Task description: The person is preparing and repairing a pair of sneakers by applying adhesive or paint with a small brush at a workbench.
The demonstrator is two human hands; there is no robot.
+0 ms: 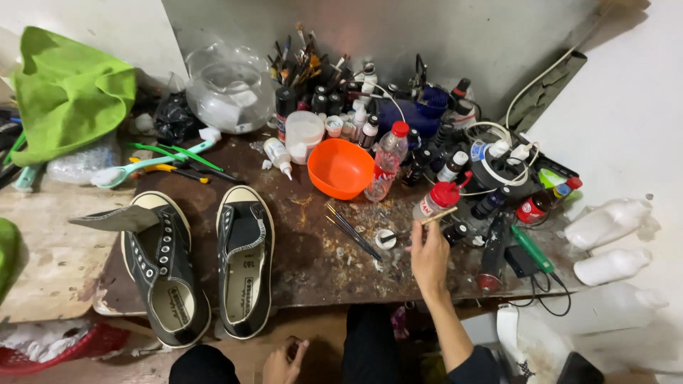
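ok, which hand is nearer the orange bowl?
Right. The right hand is up on the table, just below and right of the orange bowl. The left hand is low, off the table's near edge.

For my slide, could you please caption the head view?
Right hand holds a brush over a cluttered table beside black shoes.

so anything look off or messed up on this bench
The left black sneaker has its tongue pulled out sideways over the table edge, and both shoes lack laces. The dark tabletop is stained and flecked with paint near the loose brushes. The right hand holds a thin brush.
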